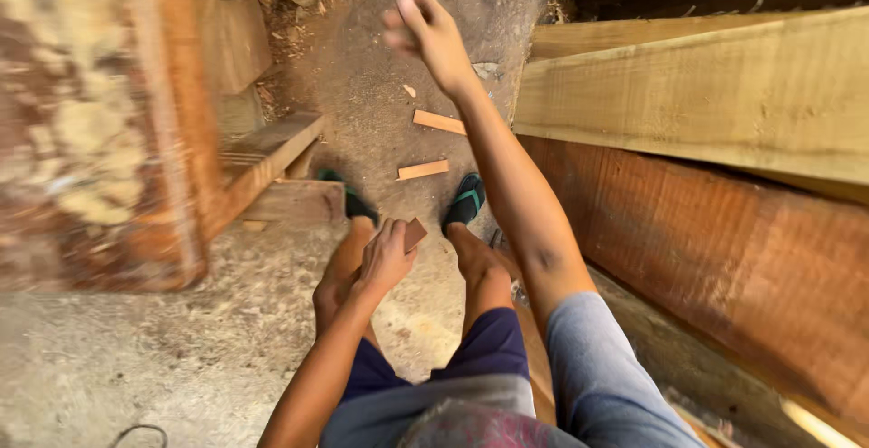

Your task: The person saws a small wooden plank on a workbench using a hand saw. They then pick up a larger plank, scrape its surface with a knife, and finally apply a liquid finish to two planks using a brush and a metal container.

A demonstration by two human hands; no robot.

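Dirt floor: two short wood offcuts laid near sandalled feet; heavy timber beams stacked along right side.

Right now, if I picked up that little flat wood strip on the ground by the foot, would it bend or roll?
The wood strip looks thin and small, so probably light. It seems stiff, cut timber, unlikely to flop. Flat-sided, so it should not roll.

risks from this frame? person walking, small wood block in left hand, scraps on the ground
1. Two wood offcuts lie on the dirt just ahead of the sandalled feet; open footwear, so a trip or a stubbed toe seems possible.
2. The right hand swings raised and empty beside the stacked timber planks; it could knock a rough edge.
3. The left hand holds the small wood block only partly wrapped; the grip may slip mid-stride.
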